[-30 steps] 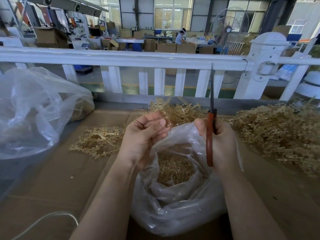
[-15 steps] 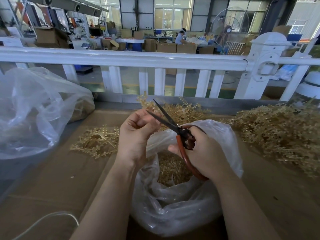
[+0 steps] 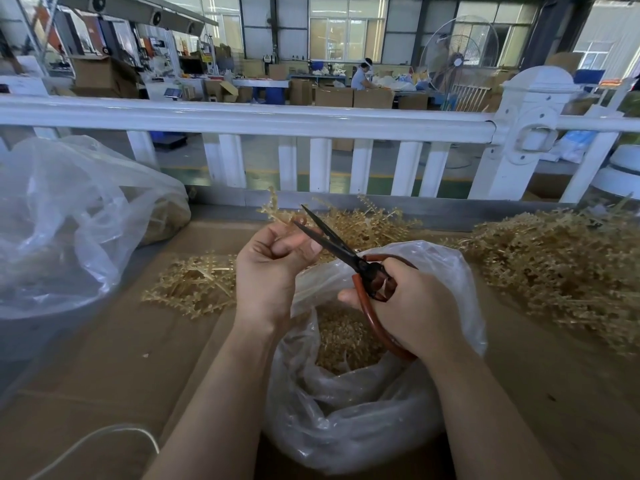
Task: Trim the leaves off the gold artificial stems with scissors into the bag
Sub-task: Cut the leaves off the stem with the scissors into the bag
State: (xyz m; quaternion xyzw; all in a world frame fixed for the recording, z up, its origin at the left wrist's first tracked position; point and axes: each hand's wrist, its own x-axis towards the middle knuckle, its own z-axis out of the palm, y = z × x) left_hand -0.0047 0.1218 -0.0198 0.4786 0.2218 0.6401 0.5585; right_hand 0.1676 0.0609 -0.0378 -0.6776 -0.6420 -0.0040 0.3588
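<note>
Cardboard (image 3: 121,358) covers the worktable, with a white fence (image 3: 242,121) along its far edge. A large clear bag (image 3: 69,216) slumps at the left, a small heap of gold stems (image 3: 194,289) lies left of centre, and a much larger pile (image 3: 561,265) spreads at the right. A white cord (image 3: 104,434) curls near the bottom left. Front and centre sits an open plastic bag (image 3: 346,420) holding gold trimmings (image 3: 343,337); both forearms cross over it and hide part of its mouth.

The left hand (image 3: 273,268) is curled, pinching a gold stem (image 3: 277,211) that rises above its fingers. The right hand (image 3: 412,306) grips the red handles of the scissors (image 3: 346,254), whose dark blades are parted, tips beside the stem just above the left fingers.

Compared with half a second ago, both hands sit in nearly the same place, and the blades are still open at the stem.
</note>
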